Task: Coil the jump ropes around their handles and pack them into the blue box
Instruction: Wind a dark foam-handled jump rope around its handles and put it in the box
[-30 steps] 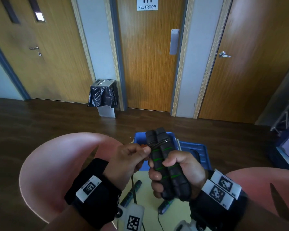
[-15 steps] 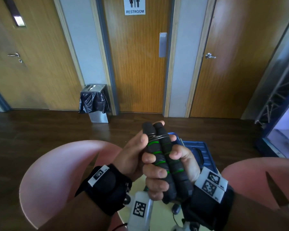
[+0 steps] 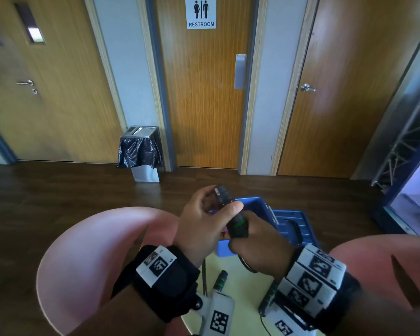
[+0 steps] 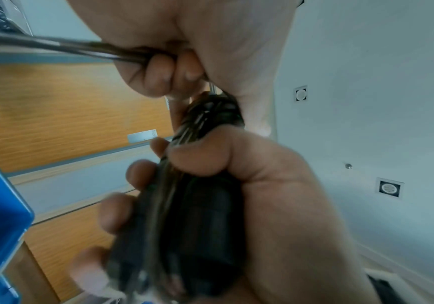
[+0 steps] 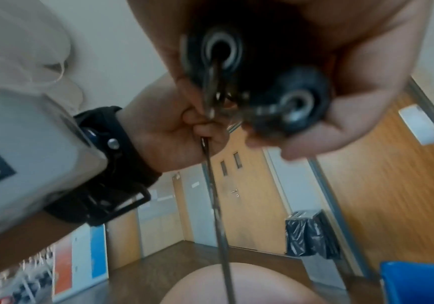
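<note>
Handles of jump rope, paired, being clenched in right grip above blue box; rope cord being pinched in left grip beside handle tops.

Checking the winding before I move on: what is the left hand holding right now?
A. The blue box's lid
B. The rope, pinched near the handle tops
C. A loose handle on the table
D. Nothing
B: the left hand pinches the rope beside the paired handles gripped by the right hand.

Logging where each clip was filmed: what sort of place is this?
Probably a corridor or lobby in a public or office building: a restroom sign on a wooden door, a lined bin, wood flooring.
</note>
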Motion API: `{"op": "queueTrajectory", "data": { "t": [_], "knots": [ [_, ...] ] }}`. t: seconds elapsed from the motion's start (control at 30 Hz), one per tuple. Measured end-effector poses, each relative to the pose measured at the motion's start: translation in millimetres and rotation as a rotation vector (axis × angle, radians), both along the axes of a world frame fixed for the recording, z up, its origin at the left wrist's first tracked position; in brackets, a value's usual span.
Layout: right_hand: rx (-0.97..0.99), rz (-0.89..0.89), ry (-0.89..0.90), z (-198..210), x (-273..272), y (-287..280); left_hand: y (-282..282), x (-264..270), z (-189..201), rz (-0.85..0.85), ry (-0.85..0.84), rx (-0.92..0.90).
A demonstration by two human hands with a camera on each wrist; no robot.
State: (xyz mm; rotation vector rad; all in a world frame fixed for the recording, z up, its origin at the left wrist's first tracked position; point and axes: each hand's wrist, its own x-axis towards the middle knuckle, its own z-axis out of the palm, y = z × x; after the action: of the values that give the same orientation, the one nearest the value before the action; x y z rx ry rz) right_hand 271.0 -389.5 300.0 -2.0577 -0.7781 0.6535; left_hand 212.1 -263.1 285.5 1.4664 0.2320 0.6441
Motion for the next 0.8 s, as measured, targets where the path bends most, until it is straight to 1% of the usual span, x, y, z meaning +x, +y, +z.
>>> {"op": "queueTrajectory", "data": {
  "t": [0.07, 0.13, 0.2, 0.27, 0.33, 0.43, 0.5, 0.6, 0.7, 0.8],
  "knots": [
    [0.040, -0.043, 0.116, 2.2, -3.3, -0.9, -0.4, -0.5, -0.4, 0.001, 0.000, 0.012],
    [0.086, -0.053, 0.271, 7.6, -6.6, -5.3, 5.6, -2.1, -3.7, -0.033, -0.003, -0.001],
    [0.121, -0.045, 0.372, 9.8, -8.3, -10.1, 9.7, -5.3, -8.0, -0.064, 0.006, 0.012],
    [0.176, -0.031, 0.482, 7.7, -9.4, -13.3, 8.7, -8.7, -9.6, -0.110, 0.009, -0.012],
    [0.238, 0.005, 0.632, 4.7, -10.0, -15.9, 5.6, -12.6, -8.9, -0.176, 0.009, -0.024],
    [0.292, 0.072, 0.803, 3.1, -13.7, -21.0, 0.8, -20.1, -7.1, -0.220, 0.029, 0.059],
    [0.311, 0.106, 0.873, 1.9, -15.6, -25.5, 1.6, -24.3, -5.0, -0.199, 0.062, 0.115],
    [0.353, 0.129, 0.956, 2.0, -16.6, -31.9, 7.3, -29.5, -1.9, -0.184, 0.176, 0.284],
    [0.360, 0.120, 0.999, 4.0, -16.4, -36.6, 17.2, -33.7, -8.6, -0.119, 0.199, 0.439],
    [0.343, 0.087, 0.999, 2.1, -16.5, -39.1, 19.6, -38.6, -9.4, -0.030, 0.157, 0.425]
  ]
}}
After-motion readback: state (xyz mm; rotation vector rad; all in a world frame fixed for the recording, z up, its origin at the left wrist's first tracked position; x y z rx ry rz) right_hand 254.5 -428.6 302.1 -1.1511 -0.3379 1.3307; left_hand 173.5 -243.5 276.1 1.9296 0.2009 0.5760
